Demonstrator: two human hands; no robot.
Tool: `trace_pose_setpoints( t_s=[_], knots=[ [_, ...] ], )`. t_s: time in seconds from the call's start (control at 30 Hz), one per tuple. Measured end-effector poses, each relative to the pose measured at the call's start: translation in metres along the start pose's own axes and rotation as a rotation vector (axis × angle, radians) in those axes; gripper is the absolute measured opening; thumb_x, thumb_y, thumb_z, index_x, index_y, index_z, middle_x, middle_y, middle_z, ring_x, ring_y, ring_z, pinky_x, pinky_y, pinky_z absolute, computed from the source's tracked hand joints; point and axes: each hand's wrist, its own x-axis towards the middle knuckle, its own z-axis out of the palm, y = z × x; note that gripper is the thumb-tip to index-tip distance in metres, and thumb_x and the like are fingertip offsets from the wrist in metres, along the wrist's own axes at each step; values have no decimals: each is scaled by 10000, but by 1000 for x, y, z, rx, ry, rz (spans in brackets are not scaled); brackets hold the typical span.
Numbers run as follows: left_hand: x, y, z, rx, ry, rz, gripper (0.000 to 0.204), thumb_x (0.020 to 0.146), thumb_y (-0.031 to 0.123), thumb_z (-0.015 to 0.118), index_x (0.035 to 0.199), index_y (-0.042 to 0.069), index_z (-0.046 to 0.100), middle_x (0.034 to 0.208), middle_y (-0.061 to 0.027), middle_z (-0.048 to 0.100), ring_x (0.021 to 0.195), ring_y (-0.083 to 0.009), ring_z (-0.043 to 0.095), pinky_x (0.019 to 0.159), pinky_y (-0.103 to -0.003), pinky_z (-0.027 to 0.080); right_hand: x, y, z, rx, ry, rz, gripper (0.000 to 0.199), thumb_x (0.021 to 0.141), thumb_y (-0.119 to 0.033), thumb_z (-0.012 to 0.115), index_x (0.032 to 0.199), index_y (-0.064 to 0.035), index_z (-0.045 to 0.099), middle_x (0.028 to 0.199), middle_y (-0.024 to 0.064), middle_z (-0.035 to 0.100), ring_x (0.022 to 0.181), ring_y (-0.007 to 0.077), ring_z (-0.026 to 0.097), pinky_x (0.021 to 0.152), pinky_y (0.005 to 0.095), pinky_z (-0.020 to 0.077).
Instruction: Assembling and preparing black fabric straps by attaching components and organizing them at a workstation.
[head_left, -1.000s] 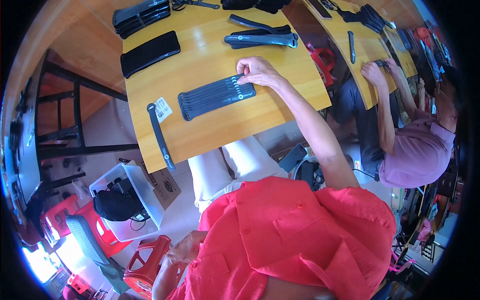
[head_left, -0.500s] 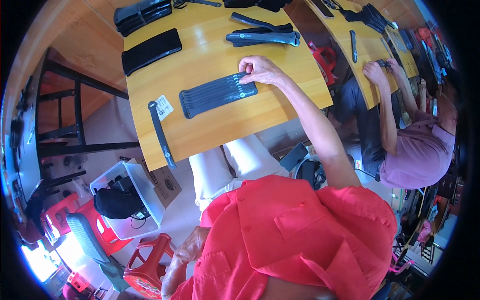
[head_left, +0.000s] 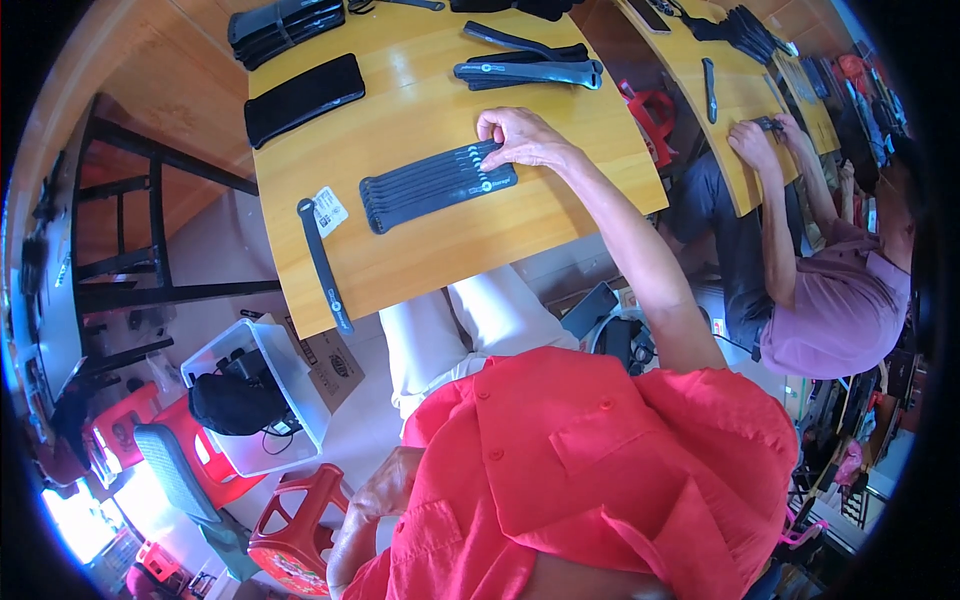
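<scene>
On the straps (head_left: 437,186), right hand (head_left: 525,138) stays.

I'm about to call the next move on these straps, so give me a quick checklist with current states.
1. Right hand on the row of black straps: ok, fingers rest on its right end.
2. Row lying flat on the table: ok.
3. Single strap apart from the row: ok, near the front edge.
4. White tag clear of the row: ok.
5. Left hand on the table: not ok, down by the lap.
</scene>
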Motion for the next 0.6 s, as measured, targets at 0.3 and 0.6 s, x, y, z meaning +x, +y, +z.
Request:
trace_pose_setpoints(
  t_s=[0.3, 0.6],
  knots=[
    [-4, 8, 5, -43, 25, 23, 383, 702, 69, 654, 1080, 44, 595, 971, -143, 634, 930, -307, 599, 816, -348, 475, -2, 3, 2, -19, 18, -29, 405, 516, -163, 825, 810, -67, 564, 755, 49, 545, 734, 196, 527, 651, 329, 434],
    [-6, 12, 9, -87, 59, 54, 388, 698, 54, 652, 1081, 44, 595, 971, -142, 634, 930, -304, 600, 815, -343, 476, -3, 2, 2, -30, 31, -22, 394, 531, -162, 819, 817, -67, 565, 750, 54, 543, 735, 193, 531, 645, 331, 433]
  ],
)
